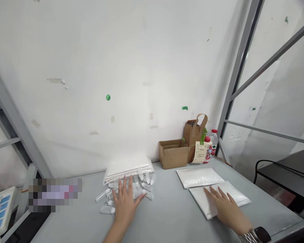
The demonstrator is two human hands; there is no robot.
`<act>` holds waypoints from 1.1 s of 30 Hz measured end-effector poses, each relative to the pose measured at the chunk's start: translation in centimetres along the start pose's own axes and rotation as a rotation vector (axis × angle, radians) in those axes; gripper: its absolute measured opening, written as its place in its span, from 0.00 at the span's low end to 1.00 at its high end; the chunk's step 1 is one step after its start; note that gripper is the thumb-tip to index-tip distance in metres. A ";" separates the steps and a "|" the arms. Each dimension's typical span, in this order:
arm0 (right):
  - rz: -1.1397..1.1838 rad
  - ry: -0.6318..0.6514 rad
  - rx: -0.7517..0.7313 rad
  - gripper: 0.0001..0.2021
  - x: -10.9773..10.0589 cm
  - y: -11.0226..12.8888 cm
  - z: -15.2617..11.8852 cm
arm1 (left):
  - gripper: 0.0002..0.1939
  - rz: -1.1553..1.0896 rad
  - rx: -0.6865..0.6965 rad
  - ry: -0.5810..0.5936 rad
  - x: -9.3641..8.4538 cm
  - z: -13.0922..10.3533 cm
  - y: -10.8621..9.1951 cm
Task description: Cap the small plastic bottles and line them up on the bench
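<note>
My left hand (124, 204) is spread over a loose pile of small translucent plastic tubes (102, 195), its fingers apart and partly covering them. I cannot tell how firmly it touches them. Just behind the pile lies a stack of flat white packets (129, 167). Over to the right, my right hand (225, 210) rests with fingers stretched on the nearer white packet (202, 199), near its front edge. A second white packet (200, 177) lies behind that one, close against it. A watch (259, 234) is on my right wrist.
Against the wall stand an open cardboard box (173, 157), a brown paper bag (192, 133) with a receipt, and a red-capped bottle (213, 140). A power strip (3, 209) and a blurred-out item (54, 194) are at left. Grey metal posts (239, 64) frame the grey table (164, 209).
</note>
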State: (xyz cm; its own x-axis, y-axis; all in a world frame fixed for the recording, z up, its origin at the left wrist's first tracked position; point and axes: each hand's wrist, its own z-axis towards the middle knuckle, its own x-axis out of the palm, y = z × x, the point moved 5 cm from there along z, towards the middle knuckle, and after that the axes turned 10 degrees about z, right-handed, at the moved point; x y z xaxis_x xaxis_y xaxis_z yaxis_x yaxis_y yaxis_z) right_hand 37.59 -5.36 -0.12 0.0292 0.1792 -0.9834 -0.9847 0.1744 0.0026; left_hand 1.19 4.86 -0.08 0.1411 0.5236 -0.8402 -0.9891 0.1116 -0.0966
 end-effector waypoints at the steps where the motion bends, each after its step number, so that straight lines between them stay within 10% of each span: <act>1: 0.009 -0.011 -0.023 0.36 0.1 0.2 0.1 | 0.39 -0.045 0.006 -0.020 -0.4 -0.1 -0.1; 7: 0.182 -0.102 -0.234 0.29 -2.3 5.2 0.6 | 0.25 -0.732 -0.060 0.075 -3.3 -0.1 -0.7; 14: 0.417 -0.469 -0.668 0.27 -8.0 17.3 0.2 | 0.35 -1.693 -0.370 0.875 -2.3 -1.3 -3.6; 18: 0.569 -0.489 -0.828 0.29 -8.2 21.9 2.5 | 0.22 -1.810 -0.544 0.677 -2.4 -0.5 -1.9; 23: 1.378 -0.478 -0.288 0.25 -6.1 20.5 7.1 | 0.20 -1.752 -0.769 0.403 -1.8 0.6 1.1; 28: 1.808 0.208 -0.135 0.23 -2.0 22.5 7.4 | 0.22 -1.506 -0.650 0.465 -1.3 0.6 0.6; 33: 1.753 0.068 -0.092 0.21 -2.5 22.0 6.8 | 0.23 -1.224 -0.503 0.396 -1.1 0.5 0.7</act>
State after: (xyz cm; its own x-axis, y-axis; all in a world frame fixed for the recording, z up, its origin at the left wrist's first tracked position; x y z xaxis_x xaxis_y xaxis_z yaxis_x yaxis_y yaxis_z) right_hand 17.00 4.62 3.64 -0.9858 0.0414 0.1625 0.1501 -0.2140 0.9652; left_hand 0.35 4.81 1.05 0.9854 0.0320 -0.1674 -0.1662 -0.0365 -0.9854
